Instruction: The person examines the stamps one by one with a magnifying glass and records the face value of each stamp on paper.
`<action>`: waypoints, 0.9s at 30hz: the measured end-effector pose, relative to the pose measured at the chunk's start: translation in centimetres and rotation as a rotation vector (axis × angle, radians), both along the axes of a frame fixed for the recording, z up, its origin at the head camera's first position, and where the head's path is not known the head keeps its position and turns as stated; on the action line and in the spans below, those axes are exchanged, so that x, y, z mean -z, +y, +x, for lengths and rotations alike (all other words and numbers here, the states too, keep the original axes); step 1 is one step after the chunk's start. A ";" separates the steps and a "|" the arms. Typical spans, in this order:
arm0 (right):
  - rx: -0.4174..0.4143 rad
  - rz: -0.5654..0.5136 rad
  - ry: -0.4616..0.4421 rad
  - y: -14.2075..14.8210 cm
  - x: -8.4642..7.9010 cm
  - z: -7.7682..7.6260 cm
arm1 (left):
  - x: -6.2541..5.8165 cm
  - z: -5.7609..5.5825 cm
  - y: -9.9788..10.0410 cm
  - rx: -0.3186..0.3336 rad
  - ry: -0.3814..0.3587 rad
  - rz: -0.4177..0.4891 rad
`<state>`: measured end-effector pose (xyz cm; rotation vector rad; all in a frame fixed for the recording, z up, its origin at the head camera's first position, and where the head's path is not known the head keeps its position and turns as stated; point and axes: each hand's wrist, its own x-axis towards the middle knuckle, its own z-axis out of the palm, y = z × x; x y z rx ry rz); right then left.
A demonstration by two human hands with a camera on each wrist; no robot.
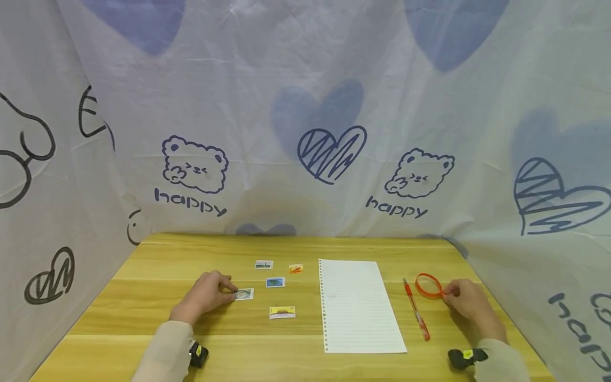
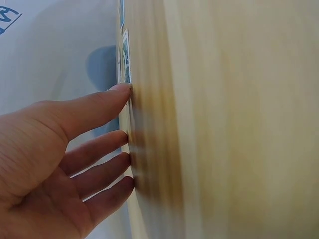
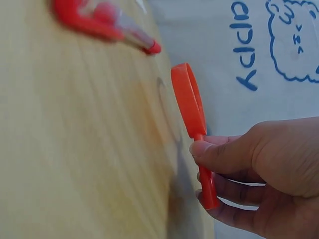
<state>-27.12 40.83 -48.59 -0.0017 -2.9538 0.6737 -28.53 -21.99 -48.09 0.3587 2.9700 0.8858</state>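
Note:
My left hand (image 1: 208, 293) rests at the left edge of a greyish-green postage stamp (image 1: 245, 294), pinching it between thumb and index finger. In the left wrist view, the thumb (image 2: 94, 110) covers the near end of that stamp (image 2: 125, 57), and the other fingers touch the tabletop. My right hand (image 1: 470, 304) holds a red-rimmed magnifying glass (image 1: 417, 285) by its handle, at the right of the table. Seen from the right wrist, its round frame (image 3: 185, 99) tilts above the wood, with thumb and fingers round the handle (image 3: 207, 186).
Several more stamps lie near the left hand: a blue one (image 1: 275, 282), a yellow one (image 1: 282, 312), a small orange one (image 1: 296, 269) and a grey-green one (image 1: 263, 265). A lined paper sheet (image 1: 360, 307) and a red pen (image 1: 417, 310) lie between the hands. A printed cloth (image 1: 267, 191) hangs around the table.

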 end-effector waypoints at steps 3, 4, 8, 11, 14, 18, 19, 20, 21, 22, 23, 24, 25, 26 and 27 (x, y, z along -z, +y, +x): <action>-0.004 -0.007 0.010 -0.9 -0.9 0.1 | 0.0 -0.1 0.1 -0.002 -0.002 0.007; -0.008 -0.010 0.015 -1.4 -1.2 0.2 | -0.1 -0.1 0.1 -0.002 -0.003 0.010; -0.049 -0.010 0.051 -3.1 -2.4 0.1 | -0.1 -0.1 0.2 -0.001 -0.007 0.018; -0.083 -0.008 0.074 -4.5 -3.0 -0.3 | -0.1 0.0 0.1 -0.005 -0.013 0.024; -0.124 -0.009 0.097 -6.0 -3.4 -0.7 | 0.0 0.1 0.0 -0.014 -0.022 0.033; -0.173 -0.037 0.123 -8.1 -3.7 -1.2 | -0.3 0.2 0.0 -0.022 -0.025 0.038; -0.184 -0.042 0.127 -8.6 -3.7 -1.3 | -0.3 0.2 0.0 -0.021 -0.025 0.039; -0.190 -0.048 0.129 -9.1 -3.8 -1.4 | -0.4 0.2 0.0 -0.022 -0.026 0.041; -0.201 -0.057 0.130 -9.7 -3.9 -1.5 | -0.4 0.2 0.0 -0.022 -0.026 0.042; -0.208 -0.062 0.130 -10.2 -3.9 -1.6 | -0.5 0.2 0.0 -0.023 -0.028 0.044; -0.215 -0.062 0.130 -10.7 -4.0 -1.7 | -0.5 0.2 0.0 -0.023 -0.031 0.045; -0.216 -0.066 0.123 -11.2 -4.0 -1.8 | -0.5 0.2 0.0 -0.022 -0.033 0.047; -0.213 -0.065 0.116 -11.7 -4.0 -1.9 | -0.4 0.2 0.0 -0.022 -0.036 0.050; -0.207 -0.067 0.109 -12.2 -4.1 -2.0 | -0.4 0.2 0.0 -0.022 -0.039 0.051; -0.201 -0.068 0.100 -12.7 -4.1 -2.1 | -0.3 0.2 0.0 -0.021 -0.042 0.053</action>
